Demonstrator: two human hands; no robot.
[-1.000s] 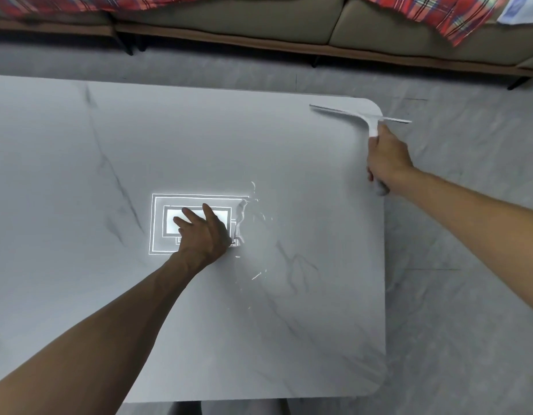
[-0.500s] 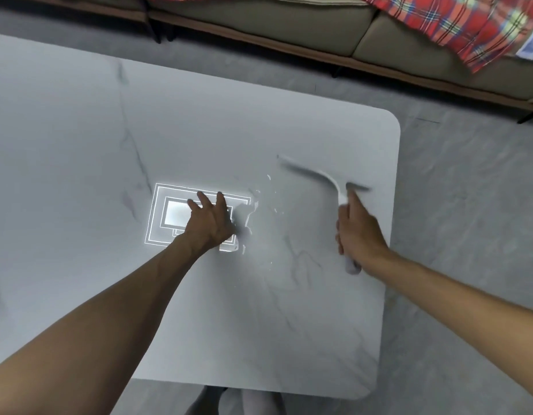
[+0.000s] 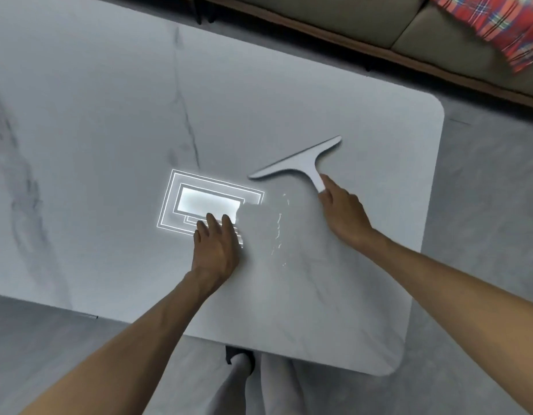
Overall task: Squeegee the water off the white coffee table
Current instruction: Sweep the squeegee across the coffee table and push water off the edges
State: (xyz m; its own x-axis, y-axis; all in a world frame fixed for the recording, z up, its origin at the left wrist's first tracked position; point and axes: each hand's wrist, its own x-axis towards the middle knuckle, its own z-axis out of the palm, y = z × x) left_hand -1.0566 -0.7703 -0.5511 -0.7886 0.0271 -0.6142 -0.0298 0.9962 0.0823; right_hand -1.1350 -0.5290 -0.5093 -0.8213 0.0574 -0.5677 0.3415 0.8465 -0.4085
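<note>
The right hand (image 3: 344, 212) grips the handle of a white squeegee (image 3: 301, 161), whose blade lies slanted on the white coffee table (image 3: 109, 115), just beyond a patch of water (image 3: 268, 223). The left hand (image 3: 217, 245) rests flat on the tabletop with fingers together, touching the water's left edge and partly covering a bright reflection of a ceiling light (image 3: 199, 202).
</note>
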